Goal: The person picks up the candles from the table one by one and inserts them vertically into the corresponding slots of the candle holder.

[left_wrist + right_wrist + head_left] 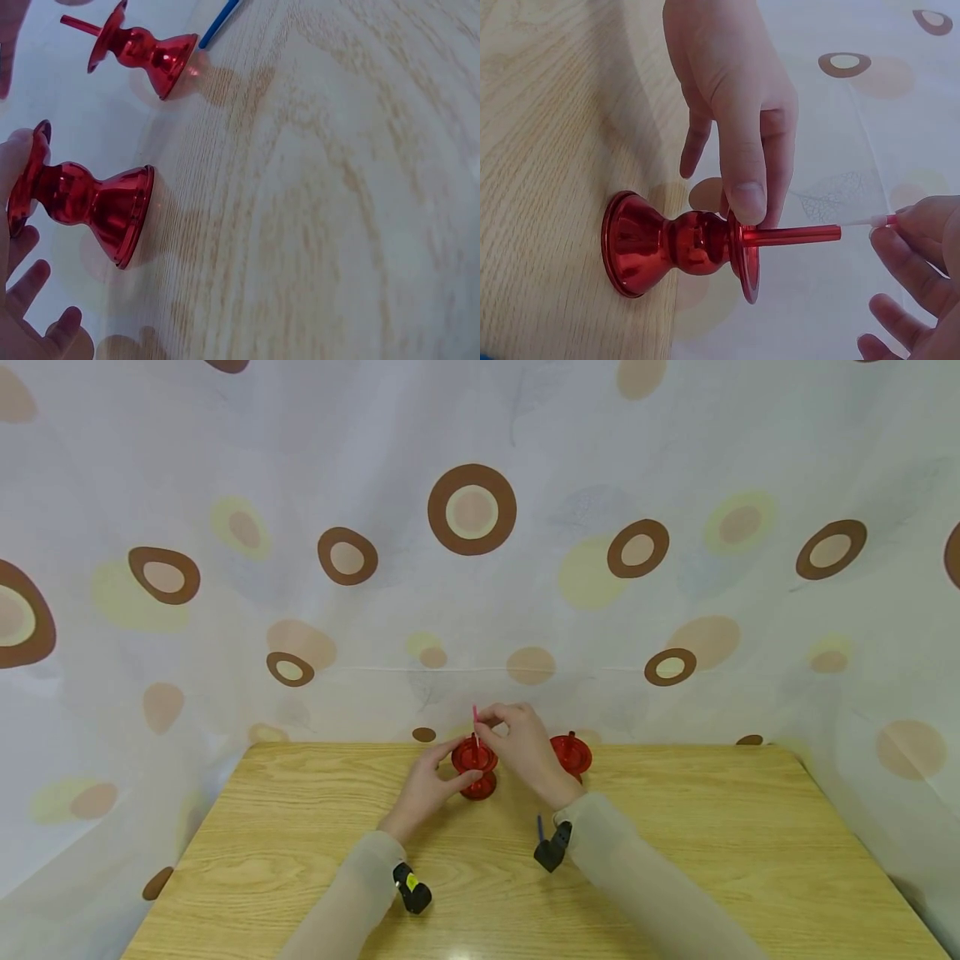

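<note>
A shiny red metal candlestick [478, 788] stands upright on the table, with a dish and a thin upright tube on top. My left hand [422, 787] holds its dish at the rim, thumb on the near side. In the right wrist view the left thumb rests against the dish, beside the tube [795, 235]. My right hand [525, 750] pinches a thin pink stick [475, 713] above the candlestick. The stick's narrow white tip [855, 223] meets the tube's open end; whether it is inside cannot be told.
A second red candlestick [572, 755] stands to the right, partly behind my right hand and wrist. A thin blue stick [540, 828] lies on the wooden table [712, 843] under the right wrist. A patterned cloth [480, 635] hangs behind the table.
</note>
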The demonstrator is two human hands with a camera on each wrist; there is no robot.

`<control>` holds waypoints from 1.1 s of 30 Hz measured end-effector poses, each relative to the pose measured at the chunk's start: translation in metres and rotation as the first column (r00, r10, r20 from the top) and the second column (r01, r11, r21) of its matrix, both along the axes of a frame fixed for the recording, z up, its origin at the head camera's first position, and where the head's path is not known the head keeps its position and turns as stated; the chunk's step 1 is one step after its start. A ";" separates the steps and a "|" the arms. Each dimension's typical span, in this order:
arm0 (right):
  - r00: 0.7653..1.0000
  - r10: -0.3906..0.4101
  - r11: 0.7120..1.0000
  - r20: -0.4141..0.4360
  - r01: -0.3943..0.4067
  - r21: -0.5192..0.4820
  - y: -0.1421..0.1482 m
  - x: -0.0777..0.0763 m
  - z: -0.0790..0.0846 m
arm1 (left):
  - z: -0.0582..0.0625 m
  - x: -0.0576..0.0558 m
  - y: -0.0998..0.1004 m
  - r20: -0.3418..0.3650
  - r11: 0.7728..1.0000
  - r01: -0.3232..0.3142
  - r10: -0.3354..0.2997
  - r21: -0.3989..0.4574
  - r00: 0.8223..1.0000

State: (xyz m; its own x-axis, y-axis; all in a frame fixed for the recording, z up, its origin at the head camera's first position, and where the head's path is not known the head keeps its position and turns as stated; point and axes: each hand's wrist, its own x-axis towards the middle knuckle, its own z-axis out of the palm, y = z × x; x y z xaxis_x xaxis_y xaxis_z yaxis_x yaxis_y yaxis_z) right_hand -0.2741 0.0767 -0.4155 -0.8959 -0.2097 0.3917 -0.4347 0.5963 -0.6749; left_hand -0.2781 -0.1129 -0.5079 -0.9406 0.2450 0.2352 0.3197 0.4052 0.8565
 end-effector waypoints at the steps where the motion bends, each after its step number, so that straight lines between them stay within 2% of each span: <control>1: 1.000 0.001 1.000 0.002 -0.001 -0.002 0.000 -0.001 0.000 | 0.000 0.000 0.000 0.002 1.000 0.002 -0.002 0.004 1.000; 18: 1.000 -0.002 1.000 -0.022 0.001 -0.009 0.000 -0.013 0.002 | 0.003 0.000 -0.001 -0.030 1.000 0.009 -0.009 -0.002 0.999; 26: 1.000 0.004 1.000 -0.016 -0.005 -0.021 0.000 -0.014 0.004 | 0.003 -0.001 -0.001 -0.021 1.000 0.002 -0.002 -0.017 1.000; 33: 1.000 0.009 1.000 -0.022 -0.010 -0.018 -0.002 -0.013 0.003 | 0.002 -0.001 -0.001 -0.042 1.000 0.013 -0.012 0.000 0.999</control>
State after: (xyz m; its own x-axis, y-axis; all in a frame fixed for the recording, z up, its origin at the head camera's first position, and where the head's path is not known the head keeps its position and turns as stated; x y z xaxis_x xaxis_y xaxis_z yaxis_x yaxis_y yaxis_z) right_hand -0.2874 0.0743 -0.4122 -0.8851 -0.2107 0.4149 -0.4549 0.5799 -0.6759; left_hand -0.2793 -0.1135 -0.5061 -0.9266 0.2565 0.2748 0.3607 0.4003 0.8424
